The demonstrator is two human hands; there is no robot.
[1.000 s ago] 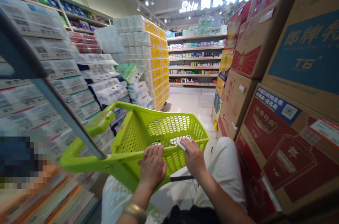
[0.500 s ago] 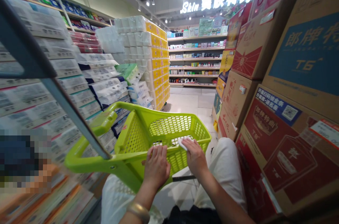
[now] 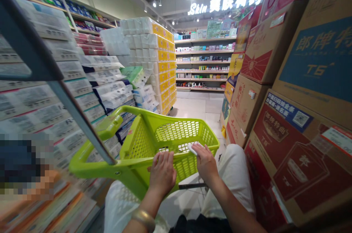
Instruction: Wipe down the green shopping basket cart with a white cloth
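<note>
A lime-green plastic shopping cart [image 3: 134, 168] stands right in front of me, its perforated side wall turned toward my legs. My left hand [image 3: 162, 172] is closed over the near rim, fingers curled to the inside. Farther along the same rim, my right hand [image 3: 207, 163] presses a folded white cloth [image 3: 193, 148] against the edge. The cloth could also be a tissue; most of it is hidden under the fingers. A gold-coloured bangle [image 3: 143, 220] circles my left wrist.
Wrapped tissue packs [image 3: 110, 90] are stacked on the left, with a tall yellow-and-white stack [image 3: 165, 64] beyond. Cardboard cartons [image 3: 291, 152] rise close on my right. A grey metal post [image 3: 85, 123] slants across the cart's handle end. Product shelves [image 3: 203, 62] line the back.
My right hand has slid a little to the right along the cart's rim with the white cloth. My left hand stays in place on the rim.
</note>
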